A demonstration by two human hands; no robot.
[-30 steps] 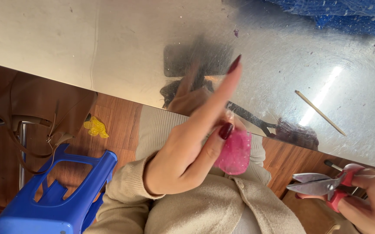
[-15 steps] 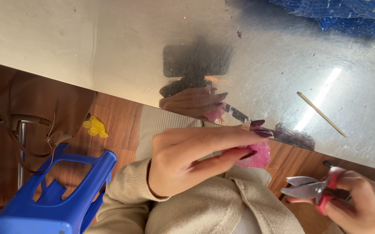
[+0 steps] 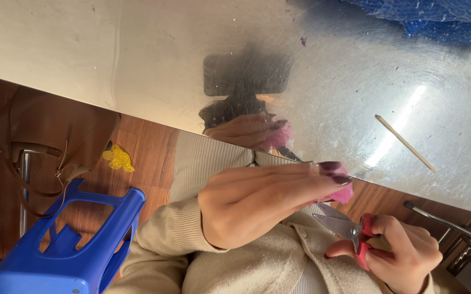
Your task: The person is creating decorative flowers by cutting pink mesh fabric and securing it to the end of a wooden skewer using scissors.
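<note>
My left hand (image 3: 257, 204) is closed around a small pink fuzzy piece (image 3: 342, 193), pinched at the fingertips near the edge of the shiny metal table (image 3: 154, 60). My right hand (image 3: 404, 253) grips small snips with red handles (image 3: 349, 228); their blades point up toward the pink piece and nearly touch it. Both hands are over my lap, in cream knit sleeves. The pink piece is mostly hidden by my fingers.
A thin wooden stick (image 3: 405, 142) lies on the table at the right. Blue netting (image 3: 442, 16) sits at the far right corner. A blue plastic stool (image 3: 66, 245), a brown bag (image 3: 45, 136) and a yellow scrap (image 3: 118, 159) are on the wooden floor at the left.
My left hand dropped from pointing upward to a flat grip on the pink piece. My right hand moved the snips left and up toward it.
</note>
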